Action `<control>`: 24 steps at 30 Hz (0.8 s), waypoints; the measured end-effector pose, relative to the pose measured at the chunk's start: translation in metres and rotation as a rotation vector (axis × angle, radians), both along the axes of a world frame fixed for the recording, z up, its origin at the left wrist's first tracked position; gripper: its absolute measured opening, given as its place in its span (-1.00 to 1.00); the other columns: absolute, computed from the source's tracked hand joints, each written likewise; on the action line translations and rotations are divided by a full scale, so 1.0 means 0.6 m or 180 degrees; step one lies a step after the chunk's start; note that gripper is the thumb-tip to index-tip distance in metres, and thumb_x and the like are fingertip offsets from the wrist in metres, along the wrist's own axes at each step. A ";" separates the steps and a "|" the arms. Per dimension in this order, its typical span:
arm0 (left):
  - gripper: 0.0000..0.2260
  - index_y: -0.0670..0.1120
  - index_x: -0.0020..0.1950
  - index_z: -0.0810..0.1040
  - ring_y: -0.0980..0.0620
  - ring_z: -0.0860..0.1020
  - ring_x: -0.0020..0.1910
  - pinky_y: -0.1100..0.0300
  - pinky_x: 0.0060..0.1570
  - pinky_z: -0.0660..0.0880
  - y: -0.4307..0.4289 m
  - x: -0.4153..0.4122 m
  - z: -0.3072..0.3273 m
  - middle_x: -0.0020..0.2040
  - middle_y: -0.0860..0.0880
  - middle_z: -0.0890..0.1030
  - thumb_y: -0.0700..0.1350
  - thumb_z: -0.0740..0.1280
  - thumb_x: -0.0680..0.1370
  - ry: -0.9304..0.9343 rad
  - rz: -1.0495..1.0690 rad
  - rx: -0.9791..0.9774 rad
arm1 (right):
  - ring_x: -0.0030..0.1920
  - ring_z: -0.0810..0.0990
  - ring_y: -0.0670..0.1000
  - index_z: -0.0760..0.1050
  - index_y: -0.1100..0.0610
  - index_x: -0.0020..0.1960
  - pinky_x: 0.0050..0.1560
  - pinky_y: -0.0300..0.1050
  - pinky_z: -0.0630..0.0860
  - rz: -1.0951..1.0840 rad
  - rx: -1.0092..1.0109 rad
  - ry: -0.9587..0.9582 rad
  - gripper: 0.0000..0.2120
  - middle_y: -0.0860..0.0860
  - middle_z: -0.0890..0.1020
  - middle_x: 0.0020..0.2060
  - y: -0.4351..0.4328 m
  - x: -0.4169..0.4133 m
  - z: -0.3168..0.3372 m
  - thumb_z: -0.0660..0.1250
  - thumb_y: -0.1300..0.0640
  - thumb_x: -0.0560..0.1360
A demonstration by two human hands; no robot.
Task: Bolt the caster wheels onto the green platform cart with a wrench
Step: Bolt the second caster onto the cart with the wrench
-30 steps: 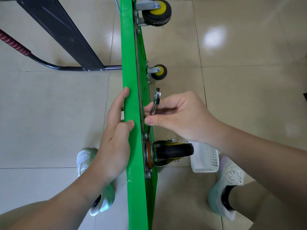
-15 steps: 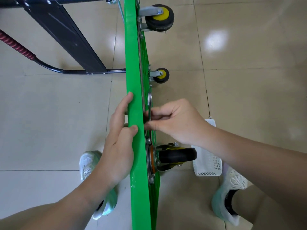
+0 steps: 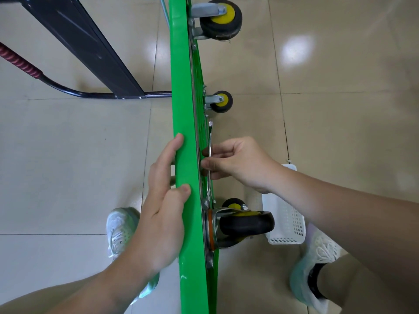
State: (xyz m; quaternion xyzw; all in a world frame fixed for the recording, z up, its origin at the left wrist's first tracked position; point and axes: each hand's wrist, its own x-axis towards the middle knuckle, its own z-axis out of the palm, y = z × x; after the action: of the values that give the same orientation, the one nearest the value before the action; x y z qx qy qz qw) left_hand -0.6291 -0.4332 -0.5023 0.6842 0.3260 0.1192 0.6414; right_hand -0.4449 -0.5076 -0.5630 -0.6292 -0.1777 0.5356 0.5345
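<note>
1. The green platform cart (image 3: 181, 109) stands on its long edge on the tiled floor (image 3: 68, 166), deck upright, between the person's feet. The left hand (image 3: 163, 200) lies along the top rim with fingers straight and thumb on the rim, pressing rather than clasping. A hard pull on the tool could tip the deck sideways or make its lower edge skid on the glossy tiles.
2. The near swivel caster (image 3: 246, 225) juts out just below the right hand (image 3: 238, 164). If the tool slips, the knuckles would likely hit the caster's fork or the deck's ribbed underside.
3. The right hand pinches the wrench (image 3: 210, 137) at mid-shank between thumb and fingertips. Such a light hold gives little leverage, so the wrench could twist free and drop to the floor or into the white basket (image 3: 285, 223).
4. The wrench's lower end reaches the bolt (image 3: 205, 203) at the top of the caster's mounting plate. Whether it is fully seated cannot be told, and a half-seated wrench would round the bolt head.
5. Compared with half a second earlier, the cart stands the same way and the left hand keeps its place on the rim.
6. Half a second earlier the wrench's shank lay close against the deck. Now its upper end stands a little off it, though less than a second ago, which suggests short back-and-forth strokes.
</note>
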 end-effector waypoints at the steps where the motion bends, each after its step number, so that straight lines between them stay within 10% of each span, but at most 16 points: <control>1: -0.36 0.53 0.45 0.29 -0.15 0.41 0.50 -0.30 0.42 0.37 0.001 -0.001 0.000 0.54 0.16 0.35 0.10 0.16 0.39 0.0002 -0.0024 -0.0007 | -0.09 0.72 0.11 0.59 0.32 0.21 -0.09 -0.14 0.65 0.0010 -0.0138 0.0068 -0.45 0.18 0.72 -0.01 0.002 0.001 -0.009 0.57 0.09 0.29; 12: -0.37 0.53 0.45 0.27 -0.11 0.38 0.52 -0.30 0.45 0.34 0.002 -0.003 -0.001 0.53 0.16 0.36 0.11 0.15 0.39 0.0057 -0.0075 0.0008 | -0.24 0.70 0.05 0.61 0.33 0.00 -0.21 -0.18 0.64 -0.0327 -0.0711 0.1158 -0.80 0.20 0.69 -0.16 -0.009 -0.013 -0.060 0.49 0.25 0.44; 24: -0.37 0.54 0.43 0.28 -0.04 0.36 0.54 -0.25 0.46 0.35 0.001 0.001 -0.003 0.54 0.26 0.31 0.05 0.15 0.41 0.0017 -0.0008 0.0076 | -0.13 0.71 0.18 0.63 0.25 -0.09 -0.07 -0.06 0.67 -0.0972 -0.0268 0.0561 -0.96 0.14 0.72 -0.22 0.003 0.027 -0.004 0.42 0.27 0.52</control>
State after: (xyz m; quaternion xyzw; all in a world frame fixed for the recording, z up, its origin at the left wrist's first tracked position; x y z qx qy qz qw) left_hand -0.6288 -0.4327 -0.5043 0.6926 0.3254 0.1204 0.6324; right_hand -0.4285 -0.5057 -0.5654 -0.6213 -0.0100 0.5082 0.5963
